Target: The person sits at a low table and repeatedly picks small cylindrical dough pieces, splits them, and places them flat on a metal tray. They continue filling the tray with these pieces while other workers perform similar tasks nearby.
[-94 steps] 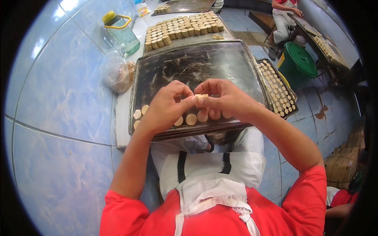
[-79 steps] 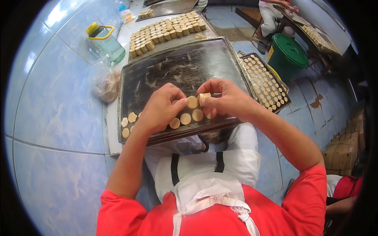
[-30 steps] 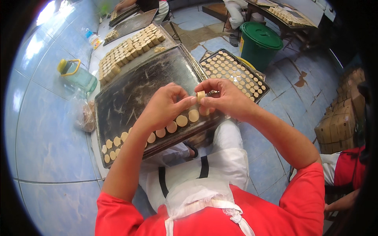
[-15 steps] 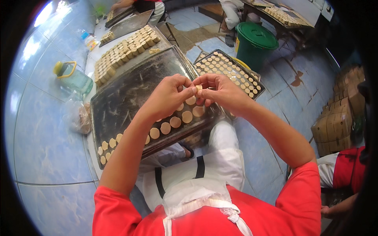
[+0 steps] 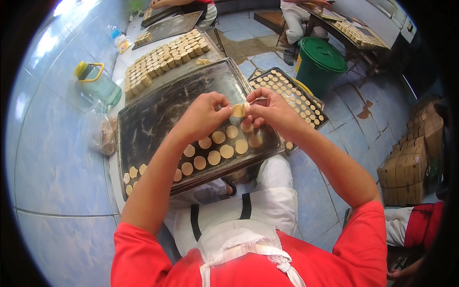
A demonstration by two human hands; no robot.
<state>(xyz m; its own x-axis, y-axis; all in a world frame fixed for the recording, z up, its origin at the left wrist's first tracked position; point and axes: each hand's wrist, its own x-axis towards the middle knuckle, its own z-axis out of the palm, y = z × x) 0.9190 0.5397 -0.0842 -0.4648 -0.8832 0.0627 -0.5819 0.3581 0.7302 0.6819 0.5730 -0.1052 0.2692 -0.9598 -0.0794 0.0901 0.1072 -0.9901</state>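
Through the head camera I find both hands raised over the near right part of a black baking tray (image 5: 158, 112). The left hand (image 5: 204, 115) grips the left edge of a single dough disc (image 5: 237, 111) with thumb and fingertips. The right hand (image 5: 271, 111) pinches a short stack of discs (image 5: 246, 108) just beside it; blur there keeps me from telling whether the disc is fully clear of the stack.

Below the hands I record pale discs (image 5: 227, 151) lying flat in two rows along the tray's near edge, partly hidden by the left forearm. To the right, a second tray (image 5: 326, 117) carries many more, evenly spaced. Beyond the black tray I note a dense block of stacked discs (image 5: 165, 60). On the tabletop (image 5: 114, 167), to the left, stand a yellow-lidded bottle (image 5: 100, 85) and a clear plastic bag (image 5: 103, 135) with brown contents. Farther right are a green lidded bucket (image 5: 320, 57) and cardboard boxes (image 5: 402, 167).
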